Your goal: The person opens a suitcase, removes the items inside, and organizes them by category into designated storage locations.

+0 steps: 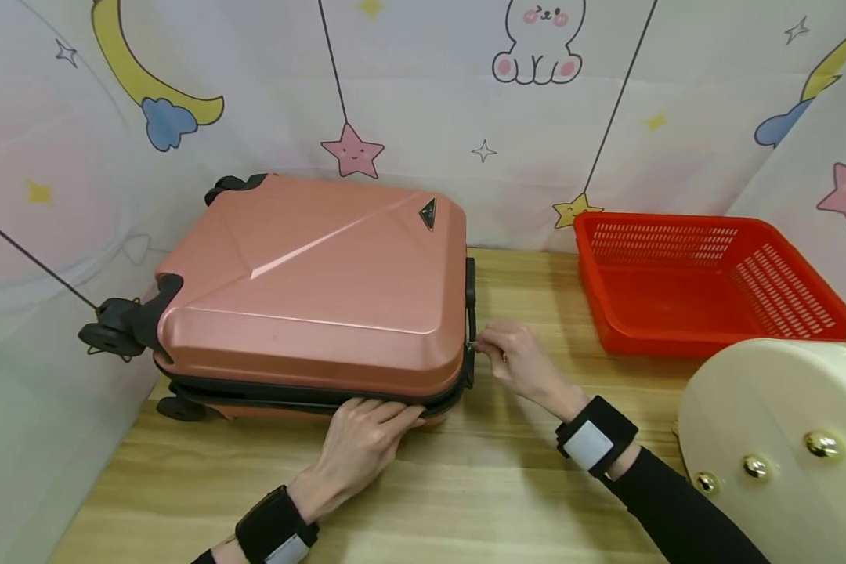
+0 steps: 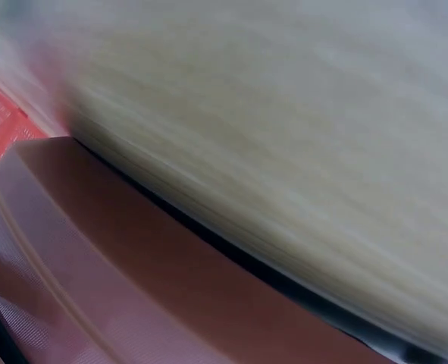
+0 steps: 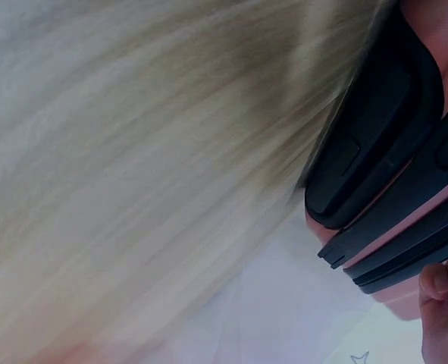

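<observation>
The left hand (image 1: 363, 439) touches the front seam (image 1: 282, 394), its grip unclear. The right hand (image 1: 518, 362) pinches what looks like a zipper pull (image 1: 470, 345) on the rose-gold suitcase (image 1: 310, 290), flat on the counter (image 1: 423, 509). Its lid (image 1: 352, 251) is down; zipping seems unfinished. Only the head view shows wheels (image 1: 109, 338).

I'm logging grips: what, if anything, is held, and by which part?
The suitcase, seemingly by its zipper pull, pinched in the right hand; the left hand touches the front edge, grip unclear.
</observation>
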The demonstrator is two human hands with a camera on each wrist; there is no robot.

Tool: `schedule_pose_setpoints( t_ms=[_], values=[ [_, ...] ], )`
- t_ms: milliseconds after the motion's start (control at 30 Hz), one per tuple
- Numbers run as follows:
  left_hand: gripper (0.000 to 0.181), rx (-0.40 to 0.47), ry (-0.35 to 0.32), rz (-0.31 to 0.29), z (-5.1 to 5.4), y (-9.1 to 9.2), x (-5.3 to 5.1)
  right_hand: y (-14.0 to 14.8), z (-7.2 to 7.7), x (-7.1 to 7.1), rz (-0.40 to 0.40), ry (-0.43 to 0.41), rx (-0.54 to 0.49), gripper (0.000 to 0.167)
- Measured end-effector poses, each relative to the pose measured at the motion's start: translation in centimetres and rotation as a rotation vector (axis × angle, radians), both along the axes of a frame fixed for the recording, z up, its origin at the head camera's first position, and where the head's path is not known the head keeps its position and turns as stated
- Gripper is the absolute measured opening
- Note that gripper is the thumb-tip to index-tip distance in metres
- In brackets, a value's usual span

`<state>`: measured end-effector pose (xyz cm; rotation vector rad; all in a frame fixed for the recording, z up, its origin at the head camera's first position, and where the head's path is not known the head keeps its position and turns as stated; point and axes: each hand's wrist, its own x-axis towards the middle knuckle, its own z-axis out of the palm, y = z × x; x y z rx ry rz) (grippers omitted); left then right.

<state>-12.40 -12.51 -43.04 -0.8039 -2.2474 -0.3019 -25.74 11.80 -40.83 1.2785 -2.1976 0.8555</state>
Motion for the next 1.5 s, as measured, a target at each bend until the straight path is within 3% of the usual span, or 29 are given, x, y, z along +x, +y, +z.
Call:
schedule_pose_setpoints(
  t_ms=[200,267,333,600,667,800,867,900,967,1100,1167,1233,1367,1433,1500],
  values=[
    [0.05,-0.022,0.015,0.008,0.0,0.1,-0.2,-0.1,0.1,-0.2,-0.046,0.227,0.071,0.013],
    [0.051,-0.025,0.024,0.007,-0.2,0.1,-0.2,-0.1,0.1,-0.2,-0.063,0.245,0.099,0.016],
    [0.052,-0.023,0.032,0.004,-0.3,0.0,-0.2,-0.1,0.1,-0.1,-0.072,0.211,0.102,0.015],
    [0.055,-0.055,-0.008,-0.003,-0.1,-0.3,-0.1,-0.3,0.3,0.2,-0.065,-0.113,0.04,0.014],
    [0.057,-0.067,-0.021,0.001,0.0,-0.4,-0.1,-0.2,0.5,0.3,-0.06,-0.281,0.038,0.016],
    [0.058,-0.086,-0.035,0.0,0.2,-0.5,0.0,-0.3,0.9,0.3,-0.07,-0.722,-0.033,0.018],
    [0.058,-0.094,-0.037,-0.01,0.3,-0.6,0.0,-0.4,1.0,0.3,-0.092,-0.827,-0.078,0.019],
    [0.058,-0.097,-0.036,-0.015,0.3,-0.6,0.0,-0.4,1.0,0.4,-0.098,-0.815,-0.09,0.018],
    [0.055,-0.099,-0.032,-0.023,0.2,-0.6,-0.2,-0.6,0.7,0.4,-0.087,-0.64,-0.082,0.015],
    [0.052,-0.093,-0.02,-0.043,0.1,-0.8,-0.4,-0.9,-0.2,0.3,-0.12,-0.041,-0.006,0.012],
    [0.052,-0.092,-0.016,-0.053,0.1,-0.8,-0.5,-0.9,-0.6,0.1,-0.135,0.138,0.031,0.013],
    [0.055,-0.094,-0.012,-0.062,0.1,-0.8,-0.5,-0.7,-0.8,-0.1,-0.142,0.202,0.064,0.014],
    [0.047,-0.102,-0.022,-0.07,0.2,-0.8,-0.6,-0.5,-1.1,0.0,-0.139,0.205,0.066,0.013],
    [0.041,-0.112,-0.024,-0.072,0.2,-0.8,-0.6,-0.5,-1.0,0.2,-0.122,0.158,0.019,0.013],
    [0.039,-0.127,-0.006,-0.082,0.3,-0.8,-0.7,-0.4,-0.9,0.4,-0.099,0.04,-0.034,0.012]
  ],
)
